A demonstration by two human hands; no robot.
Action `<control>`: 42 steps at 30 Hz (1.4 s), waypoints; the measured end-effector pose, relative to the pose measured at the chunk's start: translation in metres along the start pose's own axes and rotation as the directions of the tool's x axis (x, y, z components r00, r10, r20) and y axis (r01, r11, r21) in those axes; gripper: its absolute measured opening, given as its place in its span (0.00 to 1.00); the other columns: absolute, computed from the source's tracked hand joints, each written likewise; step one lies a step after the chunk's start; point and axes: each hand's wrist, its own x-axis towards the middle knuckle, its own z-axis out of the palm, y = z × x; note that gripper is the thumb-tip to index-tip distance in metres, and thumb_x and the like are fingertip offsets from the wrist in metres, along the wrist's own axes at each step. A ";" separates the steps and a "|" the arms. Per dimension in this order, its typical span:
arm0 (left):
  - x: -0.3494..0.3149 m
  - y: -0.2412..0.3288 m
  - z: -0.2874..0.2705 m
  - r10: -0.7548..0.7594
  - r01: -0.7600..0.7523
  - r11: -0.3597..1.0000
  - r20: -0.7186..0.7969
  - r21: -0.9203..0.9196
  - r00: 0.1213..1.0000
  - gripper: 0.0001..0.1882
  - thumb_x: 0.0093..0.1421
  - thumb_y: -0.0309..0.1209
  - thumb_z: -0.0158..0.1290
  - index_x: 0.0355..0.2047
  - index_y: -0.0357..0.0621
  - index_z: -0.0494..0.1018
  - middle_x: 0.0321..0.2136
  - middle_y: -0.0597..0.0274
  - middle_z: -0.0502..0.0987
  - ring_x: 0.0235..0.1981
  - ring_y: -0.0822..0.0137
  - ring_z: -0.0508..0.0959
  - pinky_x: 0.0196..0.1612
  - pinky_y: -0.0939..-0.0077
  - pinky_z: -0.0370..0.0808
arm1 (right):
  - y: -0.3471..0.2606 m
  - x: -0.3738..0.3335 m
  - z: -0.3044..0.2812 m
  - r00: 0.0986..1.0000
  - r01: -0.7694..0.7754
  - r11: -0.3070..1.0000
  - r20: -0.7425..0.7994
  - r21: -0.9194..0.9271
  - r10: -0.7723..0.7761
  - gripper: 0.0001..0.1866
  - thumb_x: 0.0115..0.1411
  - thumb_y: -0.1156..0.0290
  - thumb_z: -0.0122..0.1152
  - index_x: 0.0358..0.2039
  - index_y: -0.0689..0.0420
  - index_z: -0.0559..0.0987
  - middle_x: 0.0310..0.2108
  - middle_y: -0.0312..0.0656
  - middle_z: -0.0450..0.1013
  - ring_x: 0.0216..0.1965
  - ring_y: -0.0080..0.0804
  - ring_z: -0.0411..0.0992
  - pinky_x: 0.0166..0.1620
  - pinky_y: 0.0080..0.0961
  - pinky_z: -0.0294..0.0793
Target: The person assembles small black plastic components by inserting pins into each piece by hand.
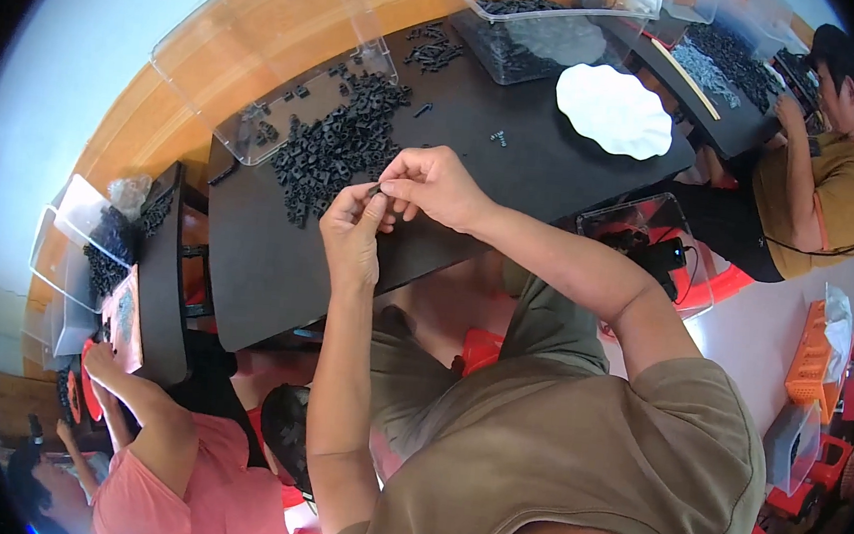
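Observation:
My left hand (356, 216) and my right hand (433, 185) meet over the near side of the dark table (265, 284). Between their fingertips is a small black plastic part (375, 191), mostly covered by the fingers. Both hands are closed in a pinch on it. Just beyond my left hand spreads a big heap of small black plastic parts (331, 144). A lone black piece (422, 110) lies a little past my right hand, and a few small grey pieces (498, 138) lie farther right.
A white scalloped plate (615, 111) sits at the right. Behind it stands a clear bin of black parts (524, 49); a clear tub (272, 64) tips toward the heap. A box with a phone (661, 255) is beside my right arm. People work at left (180, 469) and right (819, 188).

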 end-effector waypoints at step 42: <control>0.005 -0.002 -0.015 -0.038 0.071 0.858 0.076 -0.509 0.996 0.06 0.58 0.24 0.49 0.36 0.36 0.69 0.25 0.60 0.74 0.23 0.74 0.72 0.28 0.84 0.70 | -0.013 0.028 -0.007 0.978 0.010 0.992 0.210 -0.129 0.018 0.02 0.54 0.79 0.57 0.29 0.63 0.75 0.23 0.37 0.71 0.22 0.18 0.69 0.25 0.15 0.71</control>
